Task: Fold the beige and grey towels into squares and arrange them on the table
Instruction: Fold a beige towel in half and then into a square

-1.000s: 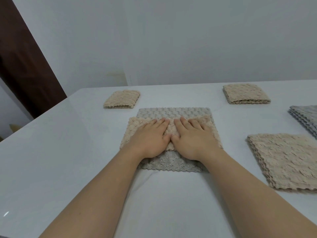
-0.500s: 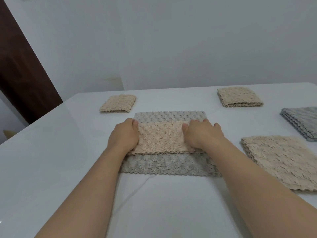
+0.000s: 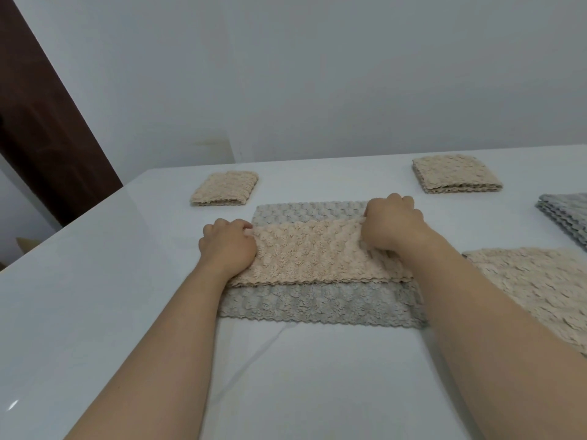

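Our left hand [image 3: 227, 246] and right hand [image 3: 394, 228] pinch, fingers curled, the ends of the folded beige fluffy towel [image 3: 317, 258]. We judge it soft, light and floppy, so it is best gripped at the corners.

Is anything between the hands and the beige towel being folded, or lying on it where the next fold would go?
Nothing visible does. The left hand and right hand grip opposite ends of the beige towel, which lies on the grey towel. Its top surface between them is bare.
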{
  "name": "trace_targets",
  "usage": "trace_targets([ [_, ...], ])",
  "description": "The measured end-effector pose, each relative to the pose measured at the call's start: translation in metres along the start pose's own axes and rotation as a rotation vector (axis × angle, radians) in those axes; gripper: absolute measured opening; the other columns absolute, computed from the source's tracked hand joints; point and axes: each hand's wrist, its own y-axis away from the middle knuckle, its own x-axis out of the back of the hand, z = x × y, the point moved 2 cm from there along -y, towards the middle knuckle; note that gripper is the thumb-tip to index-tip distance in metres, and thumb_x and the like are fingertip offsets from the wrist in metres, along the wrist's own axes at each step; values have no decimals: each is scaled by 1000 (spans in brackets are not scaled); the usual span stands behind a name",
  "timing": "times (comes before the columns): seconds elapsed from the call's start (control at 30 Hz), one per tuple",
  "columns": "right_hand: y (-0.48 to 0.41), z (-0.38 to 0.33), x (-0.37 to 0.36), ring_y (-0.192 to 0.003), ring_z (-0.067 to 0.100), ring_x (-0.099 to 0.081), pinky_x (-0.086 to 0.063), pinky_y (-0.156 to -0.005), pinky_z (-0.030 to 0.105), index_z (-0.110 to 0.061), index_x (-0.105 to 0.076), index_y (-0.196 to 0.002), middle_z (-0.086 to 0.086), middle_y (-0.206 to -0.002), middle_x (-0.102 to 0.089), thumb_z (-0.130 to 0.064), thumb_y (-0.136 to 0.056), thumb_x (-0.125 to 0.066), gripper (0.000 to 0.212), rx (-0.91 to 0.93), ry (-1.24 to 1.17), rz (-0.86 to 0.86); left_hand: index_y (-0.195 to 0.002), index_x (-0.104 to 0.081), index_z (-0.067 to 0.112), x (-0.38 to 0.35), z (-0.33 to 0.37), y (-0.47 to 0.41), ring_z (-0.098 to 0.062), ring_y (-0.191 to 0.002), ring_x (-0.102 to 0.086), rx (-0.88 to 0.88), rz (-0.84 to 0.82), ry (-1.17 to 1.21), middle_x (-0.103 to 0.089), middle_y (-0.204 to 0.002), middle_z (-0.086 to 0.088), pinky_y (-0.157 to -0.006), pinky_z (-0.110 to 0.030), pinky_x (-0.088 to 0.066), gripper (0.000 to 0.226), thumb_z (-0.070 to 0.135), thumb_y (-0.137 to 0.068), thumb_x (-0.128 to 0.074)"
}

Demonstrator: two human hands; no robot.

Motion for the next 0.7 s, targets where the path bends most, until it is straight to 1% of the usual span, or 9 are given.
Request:
trace_targets([
  [0.03,-1,1,2,-121,36,-40,-38,-94,41,-15,-57,-115,14,-124,-48,-12,-89,-49,28,3,-30,15,-136,-59,29,0,0,0,-34,-132,-37,16,7,31,-50,-139,-11,-107,-44,-35,40,28,-100,-40],
  [0.1,-5,4,6,-113,34,-50,-47,-93,42,-13,-61,-110,12,-119,-57,-13,-87,-51,26,19,-116,34,-124,-62,27,2,-1,0,-33,-125,-42,46,25,119,-57,-130,-9,-102,-45,-39,34,30,-97,-42],
  [0.2,-9,6,11,-86,25,-60,-56,-88,48,-4,-66,-108,16,-107,-69,-11,-87,-53,26,55,-227,14,-103,-61,29,5,-3,2,-31,-113,-54,94,25,309,-69,-105,-2,-98,-47,-47,27,39,-87,-43],
  [0.27,-13,8,12,-80,25,-62,-59,-81,44,-1,-68,-108,16,-103,-72,-13,-87,-57,27,63,-240,20,-93,-61,31,7,-4,2,-34,-100,-65,114,32,440,-71,-90,3,-95,-51,-52,26,52,-83,-49],
  [0.33,-17,11,11,-75,27,-67,-55,-66,34,-1,-71,-101,12,-85,-72,-18,-88,-60,24,66,-235,49,-89,-61,29,9,-3,3,-30,-85,-70,115,56,496,-72,-80,5,-92,-49,-54,28,55,-86,-54],
  [0.4,-19,13,10,-63,26,-61,-49,-60,28,0,-72,-93,8,-69,-64,-19,-90,-62,22,58,-233,76,-89,-63,27,10,-3,5,-25,-77,-70,106,95,499,-72,-79,6,-83,-41,-56,19,46,-91,-59],
  [0.5,-21,15,10,-60,25,-57,-49,-59,28,-1,-72,-92,7,-66,-62,-19,-91,-64,20,52,-230,67,-91,-66,23,10,-6,4,-21,-75,-69,91,145,526,-72,-84,3,-64,-30,-48,12,34,-93,-65],
  [0.63,-22,12,13,-60,25,-59,-50,-60,29,-4,-71,-94,6,-68,-64,-11,-89,-59,15,58,-164,84,-90,-65,22,15,-5,5,-22,-79,-66,63,202,577,-69,-85,4,-68,-32,-47,11,31,-96,-65],
  [0.7,-19,9,19,-68,26,-67,-52,-61,30,-8,-70,-94,5,-73,-66,-7,-88,-58,13,65,-113,86,-94,-63,22,19,0,9,-19,-79,-63,38,233,604,-67,-86,6,-67,-30,-45,9,30,-98,-63],
])
